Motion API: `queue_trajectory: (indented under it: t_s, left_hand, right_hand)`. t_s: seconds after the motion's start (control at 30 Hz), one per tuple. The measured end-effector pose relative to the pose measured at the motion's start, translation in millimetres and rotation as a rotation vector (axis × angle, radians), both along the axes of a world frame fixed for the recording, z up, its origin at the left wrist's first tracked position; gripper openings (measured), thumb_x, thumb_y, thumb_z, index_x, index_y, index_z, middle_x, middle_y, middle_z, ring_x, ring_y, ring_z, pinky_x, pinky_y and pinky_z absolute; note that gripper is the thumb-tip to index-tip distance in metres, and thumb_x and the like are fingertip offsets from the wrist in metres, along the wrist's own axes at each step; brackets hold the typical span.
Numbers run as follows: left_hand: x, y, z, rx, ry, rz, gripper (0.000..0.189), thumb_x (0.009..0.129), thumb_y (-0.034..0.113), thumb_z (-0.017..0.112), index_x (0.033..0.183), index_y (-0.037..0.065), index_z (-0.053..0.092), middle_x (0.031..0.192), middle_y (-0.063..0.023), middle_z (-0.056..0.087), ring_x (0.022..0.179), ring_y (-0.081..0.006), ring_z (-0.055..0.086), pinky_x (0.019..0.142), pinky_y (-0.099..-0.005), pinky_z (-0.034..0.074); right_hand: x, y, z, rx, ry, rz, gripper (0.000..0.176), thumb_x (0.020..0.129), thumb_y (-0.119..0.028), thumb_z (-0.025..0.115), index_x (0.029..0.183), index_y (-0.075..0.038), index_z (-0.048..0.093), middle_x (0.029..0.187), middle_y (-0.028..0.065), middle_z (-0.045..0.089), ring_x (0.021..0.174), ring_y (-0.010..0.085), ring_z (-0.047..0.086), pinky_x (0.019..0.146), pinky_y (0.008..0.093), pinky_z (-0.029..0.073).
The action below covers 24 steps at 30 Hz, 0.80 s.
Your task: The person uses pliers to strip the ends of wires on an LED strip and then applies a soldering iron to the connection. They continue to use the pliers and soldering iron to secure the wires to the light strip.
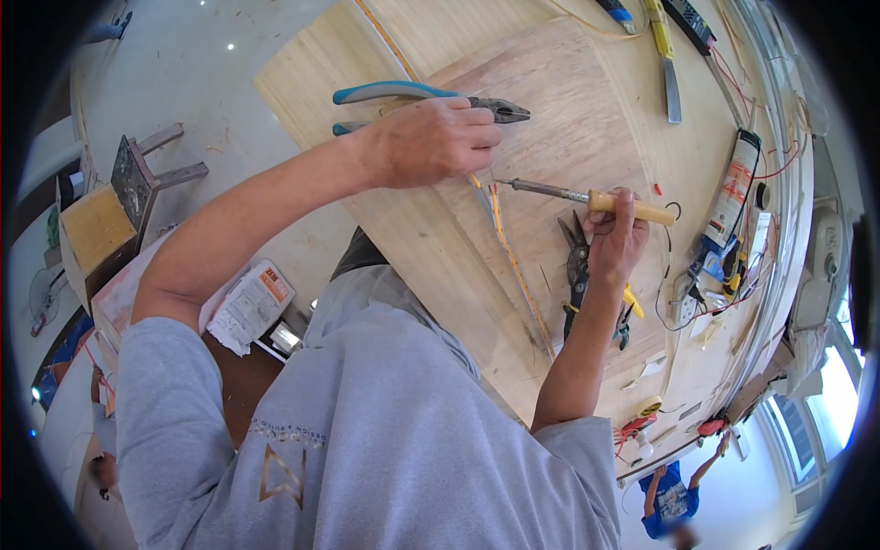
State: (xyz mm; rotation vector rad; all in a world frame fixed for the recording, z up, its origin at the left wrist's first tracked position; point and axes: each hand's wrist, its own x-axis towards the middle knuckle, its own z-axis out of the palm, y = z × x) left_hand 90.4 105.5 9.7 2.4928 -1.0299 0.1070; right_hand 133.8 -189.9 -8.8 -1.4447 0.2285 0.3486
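LED strip (501, 236) lies on the wooden board (573, 101), running toward 5 o'clock from near the left hand (438, 145). Left-hand fingers are curled; their grip cannot be told. Right hand (616, 236) holds the soldering iron (632, 206) by its handle, tip toward 9 o'clock beside the strip's end. Pliers (500, 110) show jaws at 2 o'clock from the left hand.

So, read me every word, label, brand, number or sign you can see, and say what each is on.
"DESIGN & BUILD", on the grey shirt; anything after that is unclear.
White packet: orange print, too blurred to read for sure.
Cartridge tube: label too small to read.
Co-worker's blue shirt: print too small to read.
Soldering iron and pliers: no lettering I can make out.
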Motion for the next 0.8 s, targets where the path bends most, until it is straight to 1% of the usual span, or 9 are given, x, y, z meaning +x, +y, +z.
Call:
queue_trajectory:
  t_s: [0.13, 0.23, 0.33, 0.47, 0.53, 0.63, 0.67, 0.73, 0.8]
  left_hand:
    - [-5, -1, 3, -0.071, -0.022, 0.067, 0.014, 0.07, 0.008, 0.061, 0.082, 0.003, 0.056, 0.088, -0.0059, 0.057, 0.086, -0.0214, 0.056, 0.073, -0.0325, 0.047]
    - [-14, -5, 12, -0.179, -0.059, 0.191, 0.014, 0.073, 0.005, 0.063, 0.085, 0.002, 0.057, 0.082, -0.0075, 0.058, 0.077, -0.0226, 0.058, 0.065, -0.0343, 0.048]
    - [-37, -17, 24, -0.358, 0.165, 0.416, 0.013, 0.076, 0.003, 0.066, 0.086, 0.001, 0.059, 0.074, -0.0091, 0.058, 0.065, -0.0235, 0.058, 0.058, -0.0334, 0.048]
    - [-54, -41, 35, -0.53, 0.364, 0.652, 0.01, 0.078, 0.008, 0.066, 0.085, 0.005, 0.06, 0.07, -0.0094, 0.061, 0.062, -0.0266, 0.061, 0.055, -0.0352, 0.049]
    - [-55, -59, 39, -0.658, 0.416, 0.764, 0.008, 0.078, 0.007, 0.066, 0.083, 0.006, 0.061, 0.066, -0.0095, 0.061, 0.059, -0.0271, 0.06, 0.053, -0.0348, 0.048]
    - [-44, -89, 45, -0.693, 0.293, 0.801, 0.009, 0.076, 0.007, 0.066, 0.082, 0.006, 0.059, 0.063, -0.0091, 0.059, 0.056, -0.0254, 0.06, 0.05, -0.0342, 0.048]
    - [-39, -97, 47, -0.682, 0.263, 0.789, 0.009, 0.076, 0.005, 0.067, 0.082, 0.005, 0.06, 0.065, -0.0094, 0.06, 0.055, -0.0234, 0.06, 0.049, -0.0323, 0.047]
    - [-29, -110, 51, -0.651, 0.199, 0.772, 0.01, 0.075, 0.002, 0.07, 0.082, 0.003, 0.062, 0.068, -0.01, 0.062, 0.053, -0.0196, 0.059, 0.047, -0.0285, 0.046]
    - [-22, -117, 56, -0.618, 0.145, 0.702, 0.011, 0.074, 0.002, 0.07, 0.082, 0.003, 0.062, 0.069, -0.01, 0.063, 0.054, -0.0207, 0.061, 0.048, -0.0294, 0.047]
  right_hand:
    - [0, 0, 0, 0.001, 0.001, 0.001, 0.026, 0.095, -0.025, 0.054, 0.088, 0.0, 0.057, 0.062, 0.0066, 0.055, 0.048, 0.0121, 0.05, 0.046, 0.0228, 0.043]
    - [0, 0, 2, 0.008, 0.013, -0.006, 0.026, 0.095, -0.025, 0.054, 0.09, 0.001, 0.056, 0.062, 0.0063, 0.055, 0.05, 0.0121, 0.05, 0.047, 0.0237, 0.044]
    - [0, -4, -1, 0.076, 0.009, -0.023, 0.027, 0.096, -0.025, 0.053, 0.092, 0.001, 0.056, 0.069, 0.0084, 0.057, 0.055, 0.0131, 0.052, 0.05, 0.0254, 0.046]
    - [-1, -1, 11, 0.278, -0.062, -0.164, 0.024, 0.096, -0.022, 0.05, 0.101, 0.001, 0.052, 0.08, 0.0141, 0.062, 0.062, 0.0182, 0.059, 0.056, 0.0282, 0.05]
    - [-4, 4, 26, 0.349, -0.129, -0.113, 0.023, 0.096, -0.021, 0.049, 0.109, -0.002, 0.047, 0.088, 0.0174, 0.063, 0.07, 0.0213, 0.062, 0.062, 0.0296, 0.051]
    - [-12, 8, 32, 0.378, -0.236, -0.018, 0.025, 0.096, -0.018, 0.05, 0.116, -0.006, 0.041, 0.095, 0.0215, 0.064, 0.08, 0.0238, 0.064, 0.068, 0.0306, 0.052]
    - [-14, 9, 31, 0.377, -0.272, 0.021, 0.026, 0.095, -0.017, 0.05, 0.117, -0.007, 0.04, 0.097, 0.0227, 0.064, 0.083, 0.0243, 0.064, 0.07, 0.0307, 0.052]
    - [-18, 14, 34, 0.312, -0.342, 0.067, 0.032, 0.09, -0.007, 0.058, 0.114, -0.009, 0.037, 0.097, 0.0229, 0.064, 0.085, 0.0225, 0.064, 0.073, 0.0304, 0.052]
    - [-22, 21, 38, 0.273, -0.35, 0.093, 0.039, 0.084, 0.001, 0.062, 0.112, -0.01, 0.036, 0.093, 0.0214, 0.064, 0.084, 0.0213, 0.063, 0.073, 0.0299, 0.052]
